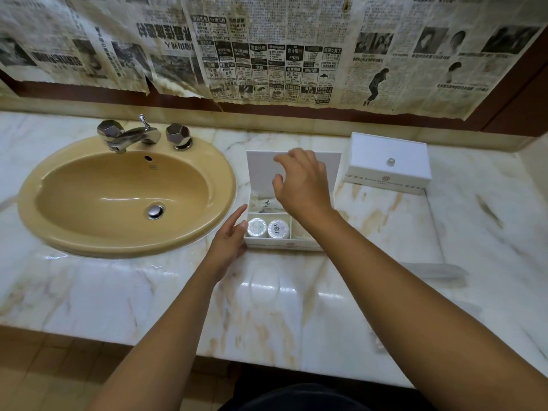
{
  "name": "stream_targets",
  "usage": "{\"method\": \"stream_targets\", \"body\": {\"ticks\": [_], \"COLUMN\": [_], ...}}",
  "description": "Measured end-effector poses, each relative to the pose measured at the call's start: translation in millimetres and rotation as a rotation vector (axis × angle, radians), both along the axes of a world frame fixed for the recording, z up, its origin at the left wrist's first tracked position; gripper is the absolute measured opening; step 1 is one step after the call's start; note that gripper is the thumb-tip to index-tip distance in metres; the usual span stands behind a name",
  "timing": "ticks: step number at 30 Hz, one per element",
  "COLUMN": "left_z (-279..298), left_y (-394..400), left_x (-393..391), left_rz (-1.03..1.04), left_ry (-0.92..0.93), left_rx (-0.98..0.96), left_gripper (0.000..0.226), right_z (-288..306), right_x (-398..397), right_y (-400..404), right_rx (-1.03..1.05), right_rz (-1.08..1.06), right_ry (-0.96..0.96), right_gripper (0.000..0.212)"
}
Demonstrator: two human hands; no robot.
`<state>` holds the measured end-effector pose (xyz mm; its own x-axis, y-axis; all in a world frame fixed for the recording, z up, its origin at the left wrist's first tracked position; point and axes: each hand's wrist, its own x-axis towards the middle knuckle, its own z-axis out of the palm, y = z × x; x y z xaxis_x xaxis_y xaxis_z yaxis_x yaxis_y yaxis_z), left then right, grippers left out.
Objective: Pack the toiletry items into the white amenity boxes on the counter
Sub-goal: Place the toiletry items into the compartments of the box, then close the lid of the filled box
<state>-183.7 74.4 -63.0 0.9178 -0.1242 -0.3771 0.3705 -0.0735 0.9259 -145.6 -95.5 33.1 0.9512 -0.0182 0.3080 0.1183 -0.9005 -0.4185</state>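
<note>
Head view. Open box (pixel 281 241) on counter (pixel 296 298), lid (pixel 264 170) up at the far side. Two round soaps (pixel 268 228) side by side in near-left compartment. Left hand (pixel 229 237), fingers straight and together, touches box's left wall. Right hand (pixel 299 182) hovers over the far compartments, fingers loosely curled, holding nothing; lid lies just beyond its fingertips, so it is the nearer hand. Second box (pixel 388 164) closed, well right.

a single head-worn wide-angle view looks forward and down from above the marble counter (pixel 281 307), close enough that both forearms reach in from the bottom edge. it faces the newspaper-covered wall (pixel 267 54), with the sink (pixel 124 197) at left. no second view shares the scene.
</note>
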Motion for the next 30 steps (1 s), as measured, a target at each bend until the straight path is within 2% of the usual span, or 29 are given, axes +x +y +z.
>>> {"method": "stream_targets", "body": {"ticks": [6, 9, 13, 21, 26, 30], "left_z": [0.7, 0.7, 0.1, 7.6, 9.4, 11.4], "left_y": [-0.4, 0.0, 0.9, -1.7, -2.1, -4.1], "left_x": [0.3, 0.3, 0.6, -1.6, -4.2, -5.1], "left_rz": [0.010, 0.010, 0.002, 0.009, 0.031, 0.029], "left_ry": [0.030, 0.036, 0.041, 0.072, 0.107, 0.125], "left_rx": [-0.008, 0.001, -0.009, -0.005, -0.028, -0.031], "left_gripper": [0.033, 0.034, 0.033, 0.032, 0.032, 0.032], "right_z": [5.2, 5.0, 5.1, -37.5, -57.1, -58.9], "right_x": [20.3, 17.2, 2.6, -48.0, -60.4, -62.7], "right_y": [5.8, 3.9, 0.4, -4.3, -2.9, -5.3], "right_rx": [-0.189, -0.239, -0.227, -0.178, -0.158, -0.148], "right_rz": [-0.021, -0.036, -0.011, 0.133, 0.156, 0.183], "right_ry": [0.205, 0.160, 0.091, 0.221, 0.289, 0.321], "right_gripper": [0.051, 0.047, 0.032, 0.029, 0.014, 0.021]}}
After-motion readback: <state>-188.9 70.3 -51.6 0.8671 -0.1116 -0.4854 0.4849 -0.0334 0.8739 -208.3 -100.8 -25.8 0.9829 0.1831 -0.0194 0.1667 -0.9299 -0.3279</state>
